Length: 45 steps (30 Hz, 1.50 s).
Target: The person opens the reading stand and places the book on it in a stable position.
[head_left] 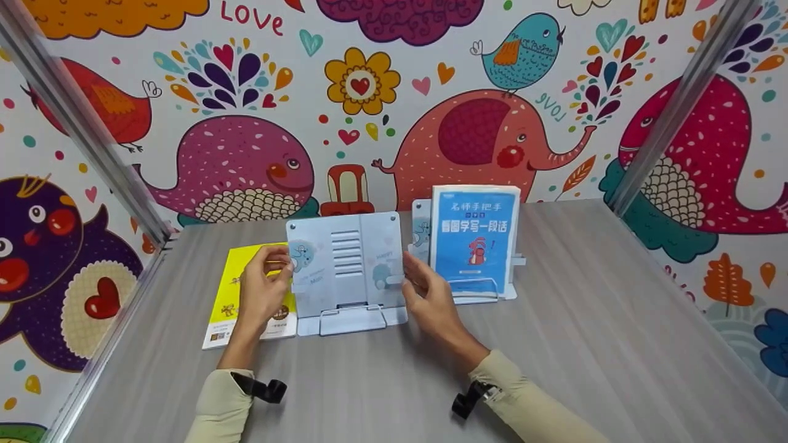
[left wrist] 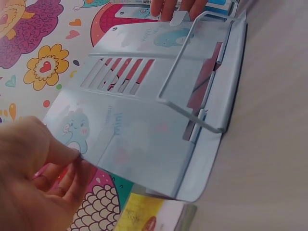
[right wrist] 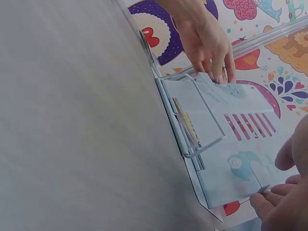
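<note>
A pale blue metal book stand with slots and cartoon prints stands upright on the table, its wire page holder at the front of the base. My left hand pinches the stand's left edge between thumb and fingers; the left wrist view shows the thumb on the front face. At the opposite edge, my right hand has its fingers curled at a small side tab, with the thumb toward the front. In the right wrist view, fingertips lie right at that tab.
A yellow book lies flat at the left, partly behind my left hand. To the right, a blue-covered book leans on a second stand. A wall with cartoon animals and metal posts bounds the grey table.
</note>
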Available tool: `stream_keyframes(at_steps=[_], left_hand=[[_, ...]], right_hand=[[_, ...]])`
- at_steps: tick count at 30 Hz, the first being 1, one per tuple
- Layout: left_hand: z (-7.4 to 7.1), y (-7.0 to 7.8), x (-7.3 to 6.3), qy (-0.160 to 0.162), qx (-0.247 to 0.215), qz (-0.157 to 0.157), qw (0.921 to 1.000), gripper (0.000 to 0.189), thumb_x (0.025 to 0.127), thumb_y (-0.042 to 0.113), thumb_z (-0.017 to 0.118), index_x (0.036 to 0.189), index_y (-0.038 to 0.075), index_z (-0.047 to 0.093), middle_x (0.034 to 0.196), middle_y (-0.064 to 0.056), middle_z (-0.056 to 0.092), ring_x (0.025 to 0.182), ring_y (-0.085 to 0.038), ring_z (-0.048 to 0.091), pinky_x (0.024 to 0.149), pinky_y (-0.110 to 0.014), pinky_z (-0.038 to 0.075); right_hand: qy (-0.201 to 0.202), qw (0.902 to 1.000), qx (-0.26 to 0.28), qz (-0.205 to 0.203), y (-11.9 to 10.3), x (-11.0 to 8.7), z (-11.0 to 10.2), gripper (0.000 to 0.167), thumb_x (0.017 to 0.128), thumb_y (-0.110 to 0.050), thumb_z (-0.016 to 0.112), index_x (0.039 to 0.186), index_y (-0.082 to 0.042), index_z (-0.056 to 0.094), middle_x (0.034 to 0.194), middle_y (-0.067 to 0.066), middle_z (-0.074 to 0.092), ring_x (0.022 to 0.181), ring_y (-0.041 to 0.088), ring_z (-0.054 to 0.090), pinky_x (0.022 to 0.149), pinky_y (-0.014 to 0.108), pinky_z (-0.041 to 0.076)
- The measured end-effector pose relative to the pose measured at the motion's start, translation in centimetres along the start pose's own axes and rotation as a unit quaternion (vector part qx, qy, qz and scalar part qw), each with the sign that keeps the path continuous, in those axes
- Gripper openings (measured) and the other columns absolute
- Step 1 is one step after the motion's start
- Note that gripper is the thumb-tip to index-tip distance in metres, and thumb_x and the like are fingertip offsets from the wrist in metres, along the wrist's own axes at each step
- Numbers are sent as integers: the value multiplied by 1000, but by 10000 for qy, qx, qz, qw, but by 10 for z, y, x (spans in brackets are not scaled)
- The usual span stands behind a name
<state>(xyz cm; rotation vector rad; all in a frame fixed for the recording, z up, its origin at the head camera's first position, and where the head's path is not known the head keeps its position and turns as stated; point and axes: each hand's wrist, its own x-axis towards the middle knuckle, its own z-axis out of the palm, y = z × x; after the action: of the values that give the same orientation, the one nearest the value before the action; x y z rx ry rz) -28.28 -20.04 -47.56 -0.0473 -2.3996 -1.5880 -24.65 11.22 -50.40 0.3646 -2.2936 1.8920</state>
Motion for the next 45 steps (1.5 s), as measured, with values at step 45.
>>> stream_keyframes(at_steps=[45], left_hand=[[-15, -4, -17, -201, -599, 1084, 9921, 38, 95, -18, 68, 126, 1, 60, 115, -12, 67, 108, -15, 69, 99, -17, 58]], right_hand=[[691, 9937, -645, -607, 6, 2, -8, 28, 102, -2, 72, 124, -19, 75, 123, -1, 78, 117, 18, 76, 103, 43, 63]])
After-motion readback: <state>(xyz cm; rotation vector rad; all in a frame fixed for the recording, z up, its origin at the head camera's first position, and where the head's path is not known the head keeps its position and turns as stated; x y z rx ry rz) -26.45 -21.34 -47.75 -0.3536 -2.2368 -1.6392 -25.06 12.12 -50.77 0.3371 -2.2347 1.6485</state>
